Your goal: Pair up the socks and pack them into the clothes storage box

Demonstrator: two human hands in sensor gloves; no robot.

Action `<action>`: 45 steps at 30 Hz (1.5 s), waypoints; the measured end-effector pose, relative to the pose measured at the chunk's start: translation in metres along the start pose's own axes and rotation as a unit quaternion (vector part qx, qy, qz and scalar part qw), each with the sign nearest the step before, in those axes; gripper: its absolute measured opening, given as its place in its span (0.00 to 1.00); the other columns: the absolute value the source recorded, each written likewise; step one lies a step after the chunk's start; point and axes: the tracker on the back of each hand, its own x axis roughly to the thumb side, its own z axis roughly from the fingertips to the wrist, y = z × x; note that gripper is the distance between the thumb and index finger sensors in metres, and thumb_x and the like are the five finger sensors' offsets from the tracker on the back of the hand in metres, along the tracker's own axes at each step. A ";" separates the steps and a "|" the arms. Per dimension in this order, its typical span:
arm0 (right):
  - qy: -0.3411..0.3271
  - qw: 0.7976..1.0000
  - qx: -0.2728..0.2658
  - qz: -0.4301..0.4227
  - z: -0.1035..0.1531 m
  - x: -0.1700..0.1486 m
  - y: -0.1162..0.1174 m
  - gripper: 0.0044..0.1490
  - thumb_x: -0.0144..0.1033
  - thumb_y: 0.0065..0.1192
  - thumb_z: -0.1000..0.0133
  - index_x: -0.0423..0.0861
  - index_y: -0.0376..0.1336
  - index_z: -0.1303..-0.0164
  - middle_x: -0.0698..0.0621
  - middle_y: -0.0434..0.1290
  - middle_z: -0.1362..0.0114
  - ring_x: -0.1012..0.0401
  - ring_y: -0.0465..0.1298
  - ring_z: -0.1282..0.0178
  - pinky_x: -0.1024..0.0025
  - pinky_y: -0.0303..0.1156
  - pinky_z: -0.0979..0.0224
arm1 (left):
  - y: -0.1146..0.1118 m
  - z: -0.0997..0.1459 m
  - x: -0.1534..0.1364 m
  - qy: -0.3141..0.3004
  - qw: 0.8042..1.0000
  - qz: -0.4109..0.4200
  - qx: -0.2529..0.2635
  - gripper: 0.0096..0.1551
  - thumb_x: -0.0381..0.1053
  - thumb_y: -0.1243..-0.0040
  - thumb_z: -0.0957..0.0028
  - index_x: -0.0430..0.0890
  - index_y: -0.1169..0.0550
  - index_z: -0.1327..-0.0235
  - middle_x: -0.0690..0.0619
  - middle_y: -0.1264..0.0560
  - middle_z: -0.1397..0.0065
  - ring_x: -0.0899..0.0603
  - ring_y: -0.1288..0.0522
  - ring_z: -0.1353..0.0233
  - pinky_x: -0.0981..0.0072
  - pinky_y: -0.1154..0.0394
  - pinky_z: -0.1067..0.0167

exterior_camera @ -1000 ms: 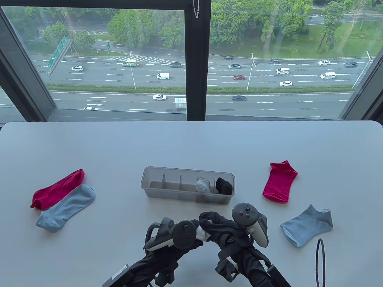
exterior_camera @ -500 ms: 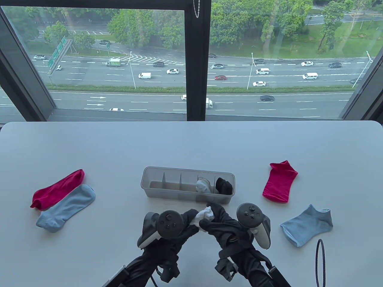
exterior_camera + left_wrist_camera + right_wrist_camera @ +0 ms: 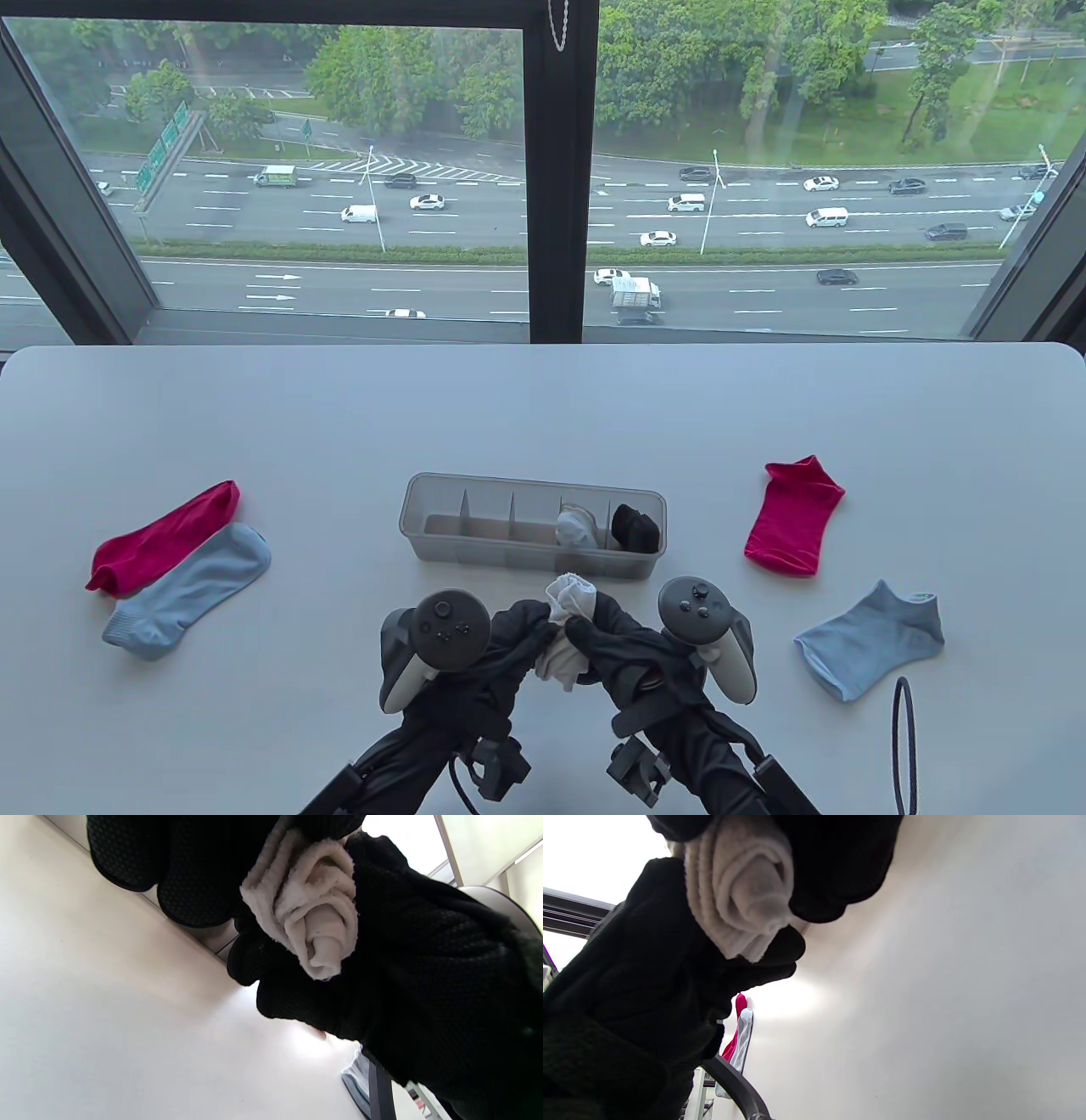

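White table (image 3: 543, 407) by a big window, hwy w/ traffic outside.

Fingers first: both hands are curled round a rolled white sock bundle (image 3: 567, 628), held off the table just in front of the storage box (image 3: 441, 543). In the left wrist view the left hand's fingers (image 3: 195, 870) wrap the roll from above & the side; the bundle (image 3: 309, 912) shows as a tight spiral w/ a ribbed cuff outermost. In the right wrist view the right hand's fingers (image 3: 835, 866) clamp the same roll (image 3: 742, 891) from the other side. Left hand (image 3: 509, 637) & right hand (image 3: 619, 645) meet at the bundle, so both are closed on it.

Step in hand, as I read it: finishing the roll/cuff-tuck of the white pair, abt to pack. Box already holds a light grey-white bundle (image 3: 575, 525) & a black bundle (image 3: 636, 526) in the two rightmost compartments; the compartments left of them look empty.

Next move prob needs: keep the roll pinched so it doesn't spring open, lift over the near wall, drop into the free slot beside the grey-white one.

Outward: red sock (image 3: 161, 536) overlapping a blue sock (image 3: 191, 590) at left; red sock (image 3: 793, 518) & blue sock (image 3: 874, 638) apart at right. Those pairs not yet matched.
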 end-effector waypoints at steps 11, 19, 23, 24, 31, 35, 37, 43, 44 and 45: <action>-0.027 0.998 0.049 -0.006 0.000 0.007 0.007 0.42 0.46 0.52 0.37 0.54 0.38 0.18 0.41 0.60 0.20 0.50 0.70 0.26 0.59 0.71 0.23 | 0.003 0.002 -0.009 0.009 0.999 0.014 0.040 0.26 0.43 0.55 0.43 0.34 0.26 0.37 0.37 0.18 0.46 0.42 0.15 0.52 0.41 0.19 0.45; -0.021 0.999 0.038 -0.009 0.000 0.004 0.004 0.40 0.45 0.49 0.36 0.55 0.37 0.18 0.45 0.60 0.20 0.51 0.70 0.28 0.61 0.70 0.24 | 0.003 -0.001 -0.009 -0.021 0.999 0.027 -0.012 0.25 0.42 0.52 0.41 0.32 0.29 0.34 0.36 0.20 0.41 0.41 0.16 0.45 0.41 0.20 0.39; -0.021 0.999 0.031 -0.038 0.001 0.004 0.000 0.42 0.45 0.54 0.38 0.51 0.39 0.19 0.47 0.61 0.20 0.52 0.71 0.28 0.62 0.71 0.25 | 0.008 0.000 -0.008 -0.020 0.999 0.039 0.006 0.26 0.36 0.54 0.42 0.34 0.32 0.30 0.36 0.20 0.39 0.40 0.15 0.44 0.40 0.20 0.40; -0.024 0.998 0.028 -0.041 0.001 0.004 -0.001 0.42 0.45 0.55 0.38 0.51 0.40 0.19 0.47 0.62 0.20 0.52 0.71 0.28 0.63 0.72 0.25 | 0.009 0.000 -0.009 -0.015 0.999 0.044 0.026 0.25 0.37 0.54 0.42 0.35 0.31 0.31 0.36 0.19 0.41 0.41 0.15 0.46 0.41 0.19 0.41; -0.036 0.999 0.003 -0.016 0.004 0.010 -0.006 0.42 0.46 0.61 0.42 0.50 0.47 0.20 0.46 0.68 0.24 0.54 0.75 0.32 0.65 0.75 0.28 | 0.016 0.005 -0.007 -0.012 0.995 0.049 0.086 0.22 0.45 0.46 0.41 0.34 0.21 0.42 0.40 0.13 0.51 0.43 0.11 0.56 0.45 0.15 0.49; -0.025 0.999 -0.025 0.000 0.006 0.011 -0.005 0.42 0.47 0.60 0.41 0.49 0.48 0.21 0.46 0.69 0.25 0.56 0.76 0.35 0.67 0.76 0.30 | 0.015 0.009 0.002 -0.042 0.996 0.024 0.074 0.23 0.49 0.48 0.41 0.34 0.21 0.45 0.39 0.15 0.51 0.41 0.14 0.55 0.40 0.19 0.46; -0.016 0.999 -0.047 0.018 0.006 0.010 -0.009 0.41 0.48 0.60 0.42 0.48 0.49 0.23 0.47 0.70 0.27 0.57 0.78 0.37 0.69 0.77 0.32 | 0.012 0.012 0.015 -0.084 0.995 -0.022 0.058 0.24 0.47 0.48 0.40 0.31 0.23 0.43 0.36 0.17 0.48 0.38 0.15 0.52 0.38 0.21 0.44; -0.026 0.987 -0.107 0.116 0.012 0.014 -0.010 0.36 0.50 0.61 0.45 0.50 0.55 0.30 0.48 0.73 0.31 0.59 0.80 0.41 0.70 0.78 0.35 | 0.004 0.008 0.023 -0.065 0.992 -0.106 -0.009 0.24 0.43 0.51 0.39 0.27 0.26 0.40 0.36 0.17 0.45 0.40 0.13 0.48 0.42 0.19 0.43; -0.042 0.986 -0.090 0.133 0.012 0.016 -0.007 0.35 0.50 0.57 0.44 0.51 0.54 0.28 0.48 0.72 0.29 0.58 0.79 0.39 0.70 0.78 0.33 | 0.007 0.008 0.020 -0.058 0.994 -0.090 -0.011 0.24 0.43 0.51 0.39 0.28 0.26 0.40 0.36 0.16 0.45 0.40 0.13 0.49 0.42 0.19 0.43; -0.051 0.988 -0.070 0.129 0.011 0.017 -0.004 0.36 0.50 0.53 0.42 0.51 0.52 0.24 0.47 0.69 0.25 0.57 0.76 0.34 0.67 0.76 0.29 | 0.009 0.008 0.018 -0.057 0.996 -0.075 -0.005 0.23 0.43 0.51 0.39 0.28 0.25 0.42 0.36 0.16 0.46 0.41 0.12 0.50 0.42 0.18 0.44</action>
